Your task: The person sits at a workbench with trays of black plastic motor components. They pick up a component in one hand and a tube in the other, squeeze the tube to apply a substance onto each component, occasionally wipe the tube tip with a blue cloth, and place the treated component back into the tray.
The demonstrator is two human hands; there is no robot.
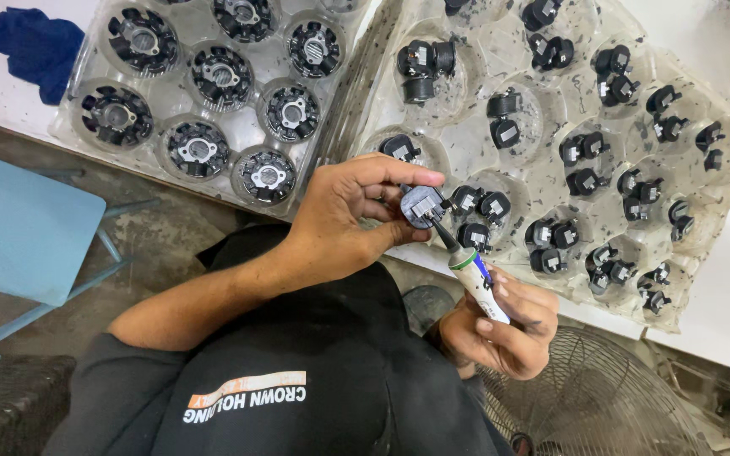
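The left hand [344, 211] pinches a small black part [422, 205] by its edges, in the air over the near edge of the clear tray [720, 181] of like parts, while the right hand [500, 325] grips a white-bodied tool [471, 268] whose thin tip touches the part. With so light a pinch, a sideways push from the tip could twist the part loose. It might then fall past the edge of the white surface [720, 317] toward the fan [593, 397] below.
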